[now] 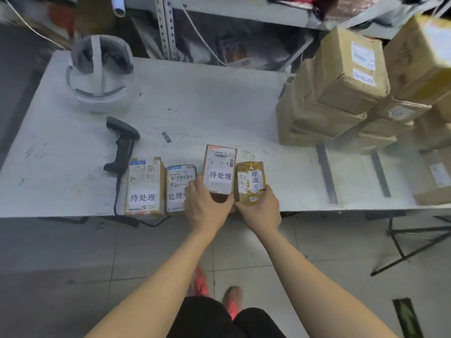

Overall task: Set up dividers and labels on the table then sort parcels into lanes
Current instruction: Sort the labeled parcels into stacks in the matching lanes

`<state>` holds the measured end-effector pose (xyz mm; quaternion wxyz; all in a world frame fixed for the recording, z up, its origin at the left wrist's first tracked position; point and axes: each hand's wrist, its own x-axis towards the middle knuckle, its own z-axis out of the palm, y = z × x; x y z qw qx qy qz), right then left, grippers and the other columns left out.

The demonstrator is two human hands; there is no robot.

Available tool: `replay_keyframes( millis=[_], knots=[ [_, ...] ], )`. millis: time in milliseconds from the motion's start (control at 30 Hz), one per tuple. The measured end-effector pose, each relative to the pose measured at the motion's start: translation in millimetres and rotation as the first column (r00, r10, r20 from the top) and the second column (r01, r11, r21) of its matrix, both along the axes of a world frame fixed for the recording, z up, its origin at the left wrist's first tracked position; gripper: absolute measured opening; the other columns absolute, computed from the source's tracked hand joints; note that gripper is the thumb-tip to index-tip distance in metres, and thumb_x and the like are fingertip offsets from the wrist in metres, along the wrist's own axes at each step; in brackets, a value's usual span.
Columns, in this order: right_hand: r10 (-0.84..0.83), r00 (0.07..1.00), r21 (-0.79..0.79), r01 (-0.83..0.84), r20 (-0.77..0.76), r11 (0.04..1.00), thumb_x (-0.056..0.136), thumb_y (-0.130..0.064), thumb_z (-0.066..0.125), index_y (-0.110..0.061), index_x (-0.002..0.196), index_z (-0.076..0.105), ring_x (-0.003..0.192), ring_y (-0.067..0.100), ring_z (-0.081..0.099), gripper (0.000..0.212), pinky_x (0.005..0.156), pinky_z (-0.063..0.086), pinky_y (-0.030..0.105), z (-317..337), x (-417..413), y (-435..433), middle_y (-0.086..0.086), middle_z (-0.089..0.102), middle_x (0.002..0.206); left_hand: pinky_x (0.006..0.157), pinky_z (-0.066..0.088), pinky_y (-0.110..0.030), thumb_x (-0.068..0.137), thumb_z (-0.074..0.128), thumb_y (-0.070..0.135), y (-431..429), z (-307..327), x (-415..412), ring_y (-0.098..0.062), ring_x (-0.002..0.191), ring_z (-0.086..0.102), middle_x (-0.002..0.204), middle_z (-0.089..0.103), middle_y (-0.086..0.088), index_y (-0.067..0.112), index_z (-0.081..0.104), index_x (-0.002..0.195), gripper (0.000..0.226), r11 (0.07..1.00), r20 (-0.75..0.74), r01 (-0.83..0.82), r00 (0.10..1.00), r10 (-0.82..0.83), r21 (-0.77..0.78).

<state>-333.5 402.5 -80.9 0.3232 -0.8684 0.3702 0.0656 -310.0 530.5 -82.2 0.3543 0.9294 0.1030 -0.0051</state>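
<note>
Several small parcels stand in a row at the near edge of the white table point(195, 101). My left hand point(207, 206) grips the near end of a tall brown box point(220, 169) with a white label. My right hand point(260, 208) holds a small tape-wrapped parcel point(250, 179) right beside it; the two parcels touch. Further left stand a white-labelled parcel point(179, 187) and a brown box point(144, 186) with a white label. Two grey divider strips point(328, 174) point(380, 174) lie on the table to the right.
A black barcode scanner point(122, 145) lies left of the row, its cable hanging over the edge. A white headset point(100, 71) sits at the back left. A stack of brown cartons point(346, 84) fills the right side. Metal shelving stands behind the table.
</note>
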Motion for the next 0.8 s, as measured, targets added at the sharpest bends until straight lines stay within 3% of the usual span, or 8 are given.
replay_keyframes(
  millis=[333, 500, 633, 800],
  knots=[
    [-0.002, 0.985, -0.072, 0.014, 0.17, 0.997, 0.044, -0.058, 0.071, -0.03, 0.121, 0.049, 0.097, 0.017, 0.061, 0.085, 0.072, 0.059, 0.041, 37, -17, -64, -0.013, 0.063, 0.104, 0.083, 0.047, -0.039, 0.062, 0.08, 0.054, -46, 33, 7, -0.026, 0.109, 0.048, 0.116, 0.055, -0.007, 0.012, 0.05, 0.127, 0.083, 0.998, 0.152, 0.048, 0.987, -0.042, -0.039],
    [-0.02, 0.953, -0.038, 0.033, 0.303, 0.999, 0.044, -0.054, 0.07, -0.036, 0.113, 0.051, 0.095, 0.014, 0.062, 0.074, 0.073, 0.058, 0.039, 66, -32, -110, -0.016, 0.063, 0.1, 0.078, 0.053, -0.038, 0.062, 0.079, 0.058, -86, 60, -1, -0.021, 0.11, 0.047, 0.118, 0.054, -0.002, 0.016, 0.047, 0.128, 0.085, 0.993, 0.213, 0.111, 0.972, -0.102, -0.028],
    [-0.016, 0.926, -0.034, 0.03, 0.376, 0.999, 0.044, -0.055, 0.071, -0.036, 0.119, 0.051, 0.099, 0.013, 0.062, 0.08, 0.077, 0.059, 0.04, 88, -50, -155, -0.016, 0.063, 0.104, 0.075, 0.053, -0.036, 0.062, 0.08, 0.059, -127, 81, -15, -0.019, 0.11, 0.046, 0.119, 0.054, -0.001, 0.018, 0.048, 0.127, 0.084, 0.991, 0.262, 0.132, 0.957, -0.121, -0.025],
    [0.005, 0.888, -0.019, 0.004, 0.461, 1.0, 0.045, -0.052, 0.072, -0.037, 0.115, 0.052, 0.099, 0.014, 0.061, 0.075, 0.076, 0.059, 0.039, 113, -72, -228, -0.016, 0.063, 0.103, 0.073, 0.048, -0.032, 0.059, 0.084, 0.055, -185, 105, -31, -0.018, 0.108, 0.046, 0.115, 0.055, 0.001, 0.02, 0.05, 0.122, 0.08, 0.988, 0.296, 0.108, 0.953, -0.072, -0.108]
  ],
)
